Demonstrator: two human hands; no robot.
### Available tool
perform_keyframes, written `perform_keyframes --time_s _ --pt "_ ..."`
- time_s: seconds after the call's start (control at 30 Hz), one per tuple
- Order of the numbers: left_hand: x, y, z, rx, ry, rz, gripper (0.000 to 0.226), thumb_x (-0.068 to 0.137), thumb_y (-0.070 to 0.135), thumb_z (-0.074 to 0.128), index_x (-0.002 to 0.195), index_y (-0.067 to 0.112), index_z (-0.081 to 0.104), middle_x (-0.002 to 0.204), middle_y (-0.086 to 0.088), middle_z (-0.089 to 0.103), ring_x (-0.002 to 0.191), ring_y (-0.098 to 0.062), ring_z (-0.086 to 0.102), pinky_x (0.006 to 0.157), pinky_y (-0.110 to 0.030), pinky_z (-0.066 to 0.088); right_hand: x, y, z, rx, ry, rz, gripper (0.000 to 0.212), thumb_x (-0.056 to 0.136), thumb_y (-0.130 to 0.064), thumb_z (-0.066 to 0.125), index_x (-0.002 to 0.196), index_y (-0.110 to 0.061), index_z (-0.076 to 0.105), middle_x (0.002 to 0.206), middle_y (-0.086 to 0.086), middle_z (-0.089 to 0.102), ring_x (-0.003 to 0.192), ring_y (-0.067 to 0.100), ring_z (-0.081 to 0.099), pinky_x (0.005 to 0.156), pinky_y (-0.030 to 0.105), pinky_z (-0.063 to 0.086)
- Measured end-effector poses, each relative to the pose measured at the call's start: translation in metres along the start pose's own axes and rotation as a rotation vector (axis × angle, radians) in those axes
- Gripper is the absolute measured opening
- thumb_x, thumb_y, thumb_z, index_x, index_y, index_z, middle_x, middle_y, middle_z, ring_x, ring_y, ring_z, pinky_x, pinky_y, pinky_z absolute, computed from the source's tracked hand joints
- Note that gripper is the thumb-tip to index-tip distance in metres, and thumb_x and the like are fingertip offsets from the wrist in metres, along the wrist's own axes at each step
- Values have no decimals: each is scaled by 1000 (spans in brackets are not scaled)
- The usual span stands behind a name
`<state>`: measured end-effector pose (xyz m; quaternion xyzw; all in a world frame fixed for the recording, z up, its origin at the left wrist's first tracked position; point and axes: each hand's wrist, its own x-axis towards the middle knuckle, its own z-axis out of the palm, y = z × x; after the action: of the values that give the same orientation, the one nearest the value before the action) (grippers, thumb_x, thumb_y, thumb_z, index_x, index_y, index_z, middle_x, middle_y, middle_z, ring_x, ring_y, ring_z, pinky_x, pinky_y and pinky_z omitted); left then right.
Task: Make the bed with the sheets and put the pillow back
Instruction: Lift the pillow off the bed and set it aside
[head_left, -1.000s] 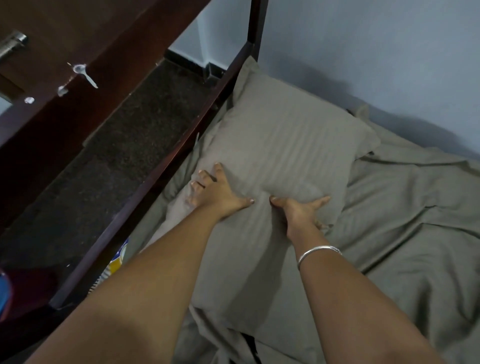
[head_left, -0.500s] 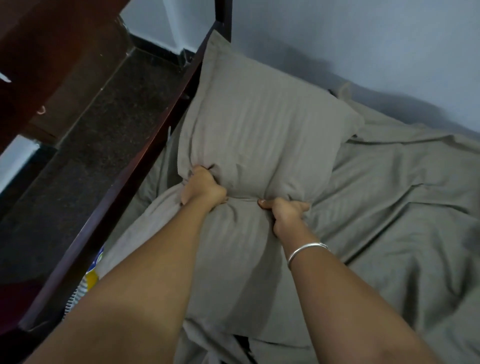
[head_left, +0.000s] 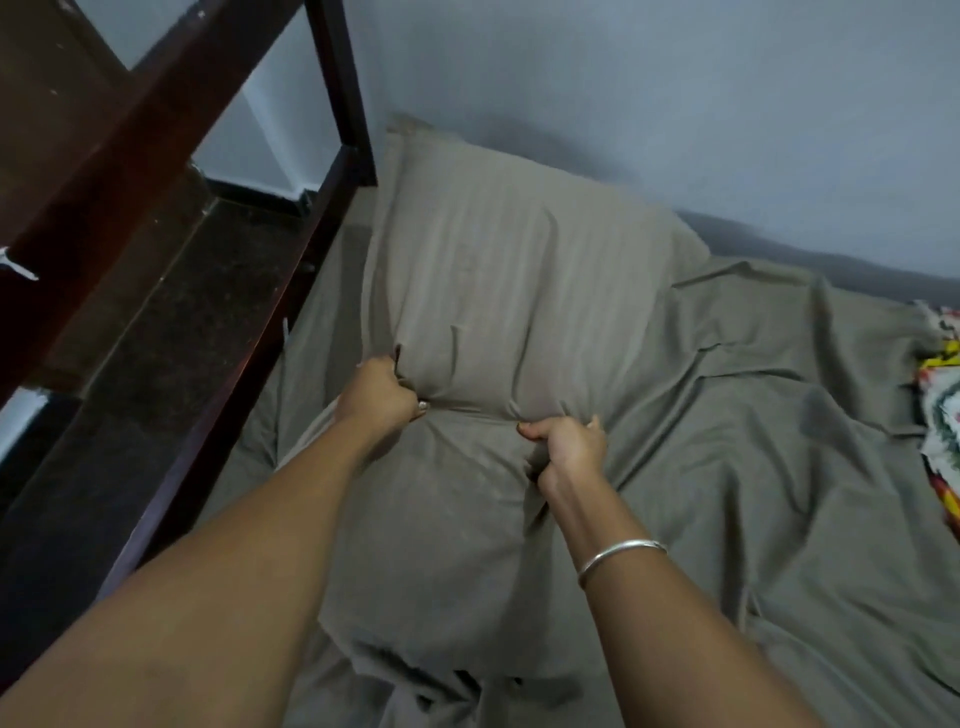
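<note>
Both hands clenched into the pillow (head_left: 498, 291) mid-body: left hand (head_left: 379, 397) fists the fabric on the side toward the frame, right hand (head_left: 569, 449) fists it just beside, bracelet (head_left: 618, 553) on that wrist. Pillow lies on the grey sheet (head_left: 779, 467), far corner against the wall (head_left: 675, 104), left edge just beside the dark wood bed frame (head_left: 291, 270). Open wrinkled sheet to the right, up to a patterned cloth (head_left: 943, 395) at the picture's edge.
</note>
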<state>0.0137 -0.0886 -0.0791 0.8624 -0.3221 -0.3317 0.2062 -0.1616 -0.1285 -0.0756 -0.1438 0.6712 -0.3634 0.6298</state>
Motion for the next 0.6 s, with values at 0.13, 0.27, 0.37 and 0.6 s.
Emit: perform_keyframes --time_s 0.13,0.27,0.37,0.6 --pt "-30 46 10 35 9 121 41 66 13 81 103 4 66 101 -20 69 97 -33 65 82 -40 54 -19 -35 -43 98 51 -82 75 55 29 57 115 -15 46 100 10 62 86 27 58 80 48 51" --pt "-76 103 18 124 -29 258 46 70 24 77 111 10 63 110 -19 66 102 -35 63 85 -43 53 -43 -73 -96 202 100 -197 81 55 31 55 127 -4 45 104 12 61 88 25 57 83 47 52" --pt "-126 152 24 389 -48 385 42 80 33 69 114 10 60 116 -18 63 107 -35 59 89 -39 47 -61 -98 -146 235 159 -297 58 55 32 54 99 -6 53 93 9 61 83 22 56 72 36 51" --pt "-258 242 93 625 -118 661 39 91 34 52 122 10 56 127 -17 57 113 -36 55 86 -39 46 -110 -150 -289 223 348 -492 44 50 26 57 62 -15 46 65 -3 55 64 19 53 53 26 47"
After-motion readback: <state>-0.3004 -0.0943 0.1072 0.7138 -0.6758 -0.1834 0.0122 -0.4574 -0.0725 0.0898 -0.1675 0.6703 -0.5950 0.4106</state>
